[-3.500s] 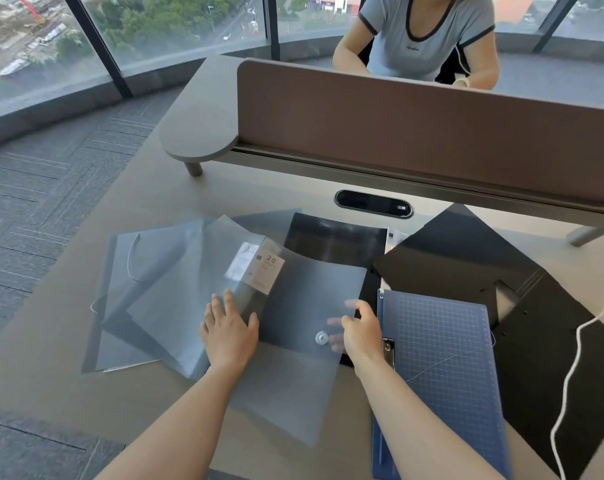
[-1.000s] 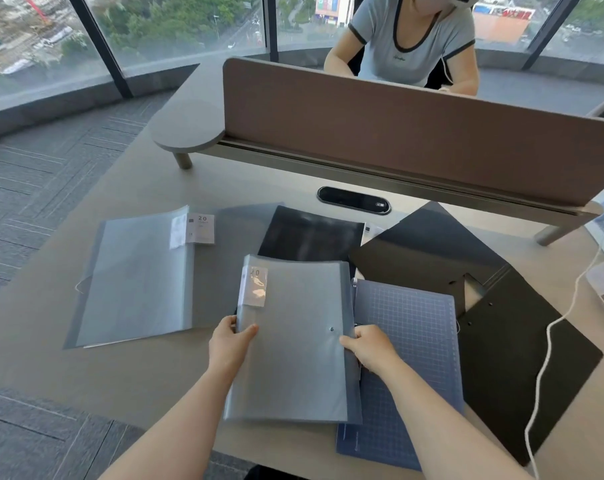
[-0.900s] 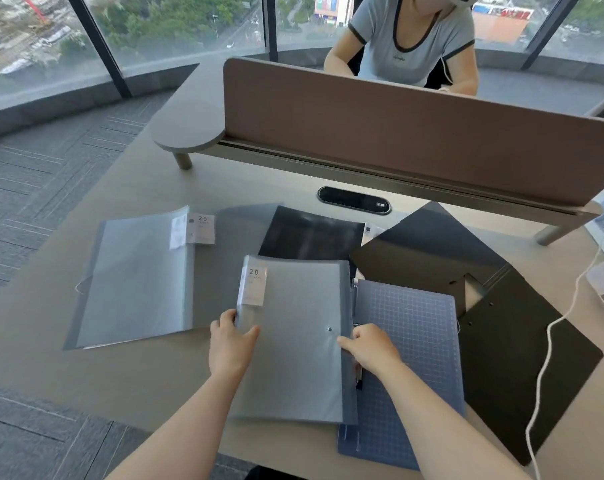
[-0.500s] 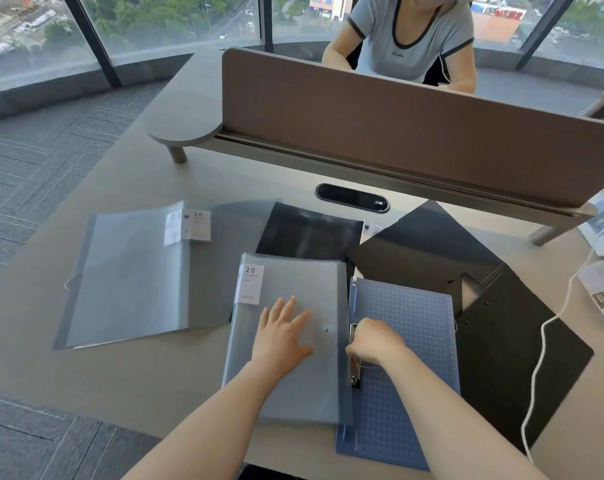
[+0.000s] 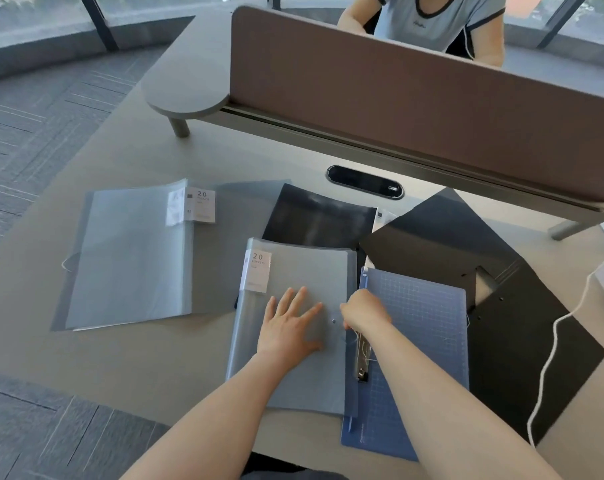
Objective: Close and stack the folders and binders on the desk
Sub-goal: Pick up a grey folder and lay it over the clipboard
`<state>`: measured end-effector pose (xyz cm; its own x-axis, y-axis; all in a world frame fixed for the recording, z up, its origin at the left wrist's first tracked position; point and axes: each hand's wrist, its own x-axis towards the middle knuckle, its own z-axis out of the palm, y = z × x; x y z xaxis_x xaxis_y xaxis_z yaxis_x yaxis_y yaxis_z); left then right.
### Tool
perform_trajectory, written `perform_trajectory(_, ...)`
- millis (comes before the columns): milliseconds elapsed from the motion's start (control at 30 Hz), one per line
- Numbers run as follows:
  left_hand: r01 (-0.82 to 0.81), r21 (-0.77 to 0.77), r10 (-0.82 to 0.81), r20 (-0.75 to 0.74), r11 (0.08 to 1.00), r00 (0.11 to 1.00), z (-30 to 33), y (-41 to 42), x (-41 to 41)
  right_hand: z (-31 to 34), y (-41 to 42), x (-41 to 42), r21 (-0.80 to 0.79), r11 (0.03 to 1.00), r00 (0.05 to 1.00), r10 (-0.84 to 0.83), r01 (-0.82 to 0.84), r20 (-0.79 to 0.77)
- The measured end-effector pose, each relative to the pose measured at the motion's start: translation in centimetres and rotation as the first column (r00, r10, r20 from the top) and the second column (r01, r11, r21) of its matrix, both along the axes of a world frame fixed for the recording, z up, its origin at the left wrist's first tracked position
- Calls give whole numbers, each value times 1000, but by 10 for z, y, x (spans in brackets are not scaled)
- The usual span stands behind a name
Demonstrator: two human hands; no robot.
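A closed grey translucent folder with a "20" label lies in front of me. My left hand presses flat on its cover with straight fingers. My right hand has curled fingers at the folder's right edge, by the small round button; whether it pinches the closure string I cannot tell. Under that edge lies a blue grid clip folder with a metal clip. A second grey folder lies open to the left. A black folder sits behind, and a black binder lies open on the right.
A brown divider panel runs across the back of the desk, with a person seated behind it. A black cable slot is set in the desk. A white cord trails across the open binder on the right.
The grey folder was closed and laid down beside the blue clip folder. My left hand left its left edge and now lies flat on the cover. My right hand stays at the right edge.
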<state>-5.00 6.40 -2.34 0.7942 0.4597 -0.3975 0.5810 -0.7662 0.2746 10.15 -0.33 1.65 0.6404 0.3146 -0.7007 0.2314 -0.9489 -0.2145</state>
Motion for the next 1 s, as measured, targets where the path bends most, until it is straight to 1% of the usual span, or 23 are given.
perform_trajectory(67, -2, -7, 2, 0, 1000, 1000, 0, 1, -1, -3, 6, -6, -7, 998, 997, 63, -63, 49)
perform_trajectory(167, -3, -12, 3, 13, 1000, 1000, -1, 2, -2, -7, 12, -15, -40, 978, 968, 207, -204, 144)
perform_trajectory(233, -5, -14, 5, 17, 1000, 1000, -2, 2, -2, -5, 15, -21, -61, 949, 928, 316, -310, 199)
perform_trajectory(333, -10, -14, 10, 22, 1000, 1000, -4, 2, -2, -5, 16, -28, -89, 873, 836, 485, -479, 255)
perform_trajectory(400, -12, -13, 12, 24, 1000, 1000, -4, 2, -2, -4, 16, -34, -97, 822, 784, 566, -562, 256)
perform_trajectory(467, -14, -15, 15, 23, 1000, 1000, -4, 2, -2, -3, 14, -38, -96, 793, 759, 605, -602, 242)
perform_trajectory(533, -21, -12, 22, 25, 1000, 999, -4, 2, -2, -3, 7, -41, -61, 789, 757, 606, -612, 245)
perform_trajectory(600, -30, -12, 31, 32, 999, 999, -5, 2, -2, -5, -3, -42, 6, 802, 777, 577, -598, 251)
perform_trajectory(667, -32, -18, 32, 33, 999, 999, -4, 2, -3, -8, -15, -42, 72, 827, 812, 526, -558, 254)
perform_trajectory(767, -29, -23, 30, 23, 999, 999, -2, 2, -3, -8, -30, -42, 148, 880, 881, 411, -451, 236)
perform_trajectory(833, -27, -17, 27, 17, 1000, 999, -2, 3, -4, -8, -38, -39, 168, 906, 910, 348, -388, 224)
perform_trajectory(1000, -18, -12, 18, 7, 1000, 1000, -2, 3, -4, -5, -42, -26, 177, 937, 933, 252, -302, 258)
